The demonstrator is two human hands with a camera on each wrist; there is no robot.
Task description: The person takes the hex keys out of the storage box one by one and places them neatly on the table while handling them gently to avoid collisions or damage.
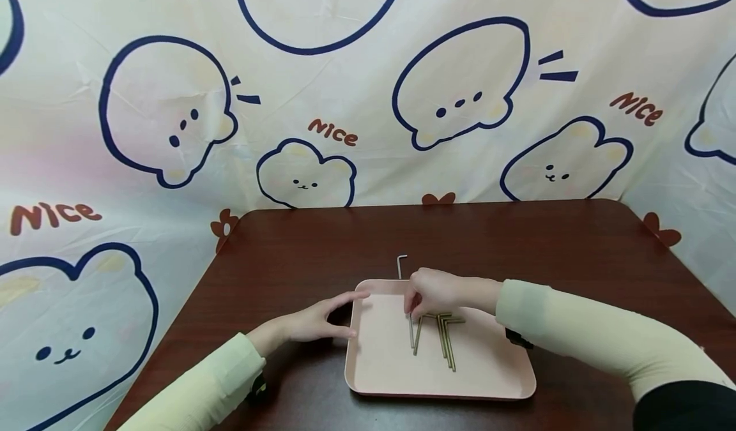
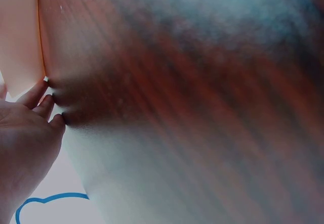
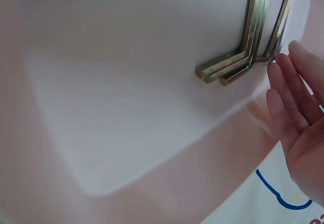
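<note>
A shallow pink tray [image 1: 391,373] lies on the table with several brass-coloured hex keys [image 1: 447,345] inside. Most of these are nested side by side, their short arms pointing right; a single brass hex key [image 1: 417,336] lies left of them. My right hand [image 1: 434,292] is over the tray's far part, thumb and fingertips pinching the top of a silver hex key [image 1: 411,334] whose long arm points toward me. My left hand [image 1: 313,321] touches the tray's left side, thumb and fingers spread and fairly straight. In the left wrist view its fingertips are at the tray edge [image 2: 23,42].
Another silver hex key [image 1: 399,266] lies on the dark brown table [image 1: 310,246] just beyond the tray's far rim. A pale curtain [image 1: 368,99] printed with cartoon bears hangs behind the table and along its sides.
</note>
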